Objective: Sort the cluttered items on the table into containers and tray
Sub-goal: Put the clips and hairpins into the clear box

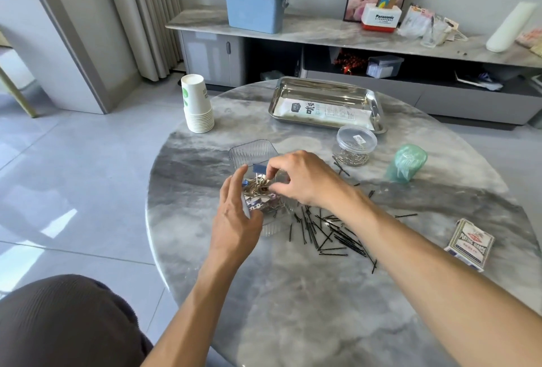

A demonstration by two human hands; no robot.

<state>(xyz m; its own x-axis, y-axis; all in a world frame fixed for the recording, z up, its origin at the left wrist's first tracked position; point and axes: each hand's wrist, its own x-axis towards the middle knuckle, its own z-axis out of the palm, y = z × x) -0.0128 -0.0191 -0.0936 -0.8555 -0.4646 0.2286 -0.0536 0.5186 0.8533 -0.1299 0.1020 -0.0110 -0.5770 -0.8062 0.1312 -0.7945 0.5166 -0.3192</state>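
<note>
Near the centre of the frame a clear ribbed plastic container [255, 158] sits on the marbled tabletop [293, 293], already holding a tangle of metal clips and small blue-and-white bits. The right hand [305, 178] hovers over its mouth with fingertips curled together, apparently pinching a few of the clips, though exactly what it holds is too small to tell. The left hand [234, 214] lies against the container's near left wall, fingers fairly straight, steadying rather than gripping it. Just right of the container and below the right forearm, black hairpins [328, 231] lie scattered; toward the upper right is a small round tub [356, 140] with a heap of paper clips [352, 158] spilled beside it, and beyond that a steel tray [322, 102] holding a flat packet. A card box [469, 245] sits at the right edge. The risk, I'd say, is the forearm sweeping hairpins off the tabletop, or the light container tipping if the left hand pushes unevenly.
</note>
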